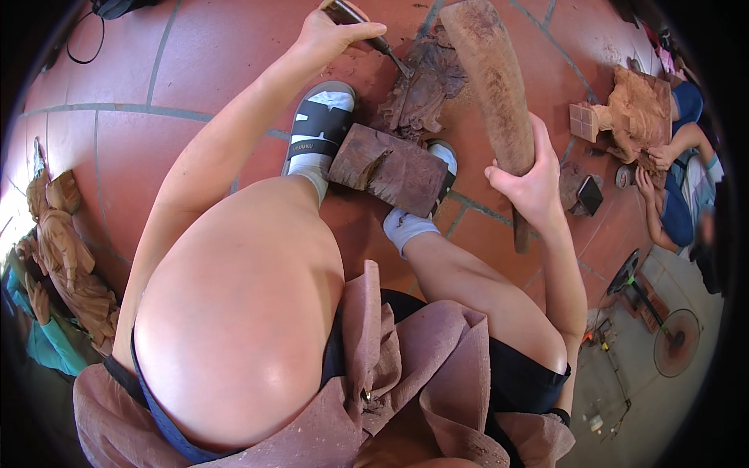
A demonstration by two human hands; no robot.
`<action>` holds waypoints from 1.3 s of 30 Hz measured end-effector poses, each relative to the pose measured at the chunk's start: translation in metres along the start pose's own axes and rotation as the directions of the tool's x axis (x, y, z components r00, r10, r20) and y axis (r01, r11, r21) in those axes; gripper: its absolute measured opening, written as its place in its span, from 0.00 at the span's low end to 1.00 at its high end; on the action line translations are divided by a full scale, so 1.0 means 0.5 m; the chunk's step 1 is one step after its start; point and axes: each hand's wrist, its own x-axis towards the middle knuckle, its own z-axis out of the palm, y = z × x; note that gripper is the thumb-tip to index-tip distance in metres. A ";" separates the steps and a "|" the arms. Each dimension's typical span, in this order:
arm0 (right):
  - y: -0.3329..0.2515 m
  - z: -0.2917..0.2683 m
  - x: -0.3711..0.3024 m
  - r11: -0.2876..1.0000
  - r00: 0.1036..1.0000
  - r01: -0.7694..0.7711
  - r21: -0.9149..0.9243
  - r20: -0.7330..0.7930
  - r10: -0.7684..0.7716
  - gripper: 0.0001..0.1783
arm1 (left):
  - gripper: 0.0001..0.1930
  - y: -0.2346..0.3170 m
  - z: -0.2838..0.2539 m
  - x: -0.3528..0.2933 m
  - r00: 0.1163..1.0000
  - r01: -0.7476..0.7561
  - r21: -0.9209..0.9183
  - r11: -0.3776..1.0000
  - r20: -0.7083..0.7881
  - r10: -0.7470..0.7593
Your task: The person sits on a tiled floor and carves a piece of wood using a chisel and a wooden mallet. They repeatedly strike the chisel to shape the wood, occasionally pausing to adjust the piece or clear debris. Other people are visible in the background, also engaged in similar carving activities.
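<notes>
Mallet (490, 82): mottled brown
Chisel handle (380, 44): black
Carving (423, 87): dark reddish-brown
Floor (214, 66): terracotta, grey grid lines
Socks (407, 228): white

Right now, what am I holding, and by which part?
Left hand: a chisel, by its dark handle. Right hand: a wooden mallet, near its narrower end.

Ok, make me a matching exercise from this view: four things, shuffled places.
Things
1. Chisel
2. Wooden mallet
3. Rough wooden block
4. Standing fan

Places
A. By the sandals, partly covering the right one
B. In the right hand
C. Away from both hands, toward the right edge of the picture
D. In the left hand

Pairs: 1-D, 2-B, 3-A, 4-C
</notes>
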 end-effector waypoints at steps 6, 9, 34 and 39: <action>-0.014 -0.016 0.043 0.985 0.984 0.163 -0.054 0.076 -0.159 0.39 | 0.15 -0.010 0.007 -0.006 0.992 0.124 -0.094 0.988 -0.020 -0.126; -0.047 -0.029 0.087 0.937 0.939 0.339 -0.088 0.103 -0.329 0.41 | 0.16 -0.033 0.005 0.013 0.999 -0.052 0.015 0.999 -0.010 0.052; -0.243 -0.070 0.229 0.513 0.876 0.473 -0.716 0.316 -0.366 0.45 | 0.16 0.001 0.053 0.027 0.979 -0.199 0.241 0.950 0.087 0.184; -0.177 -0.070 0.216 0.672 0.803 0.592 -0.445 0.261 -0.535 0.45 | 0.17 0.042 0.035 0.016 0.998 -0.062 -0.042 0.997 -0.005 0.062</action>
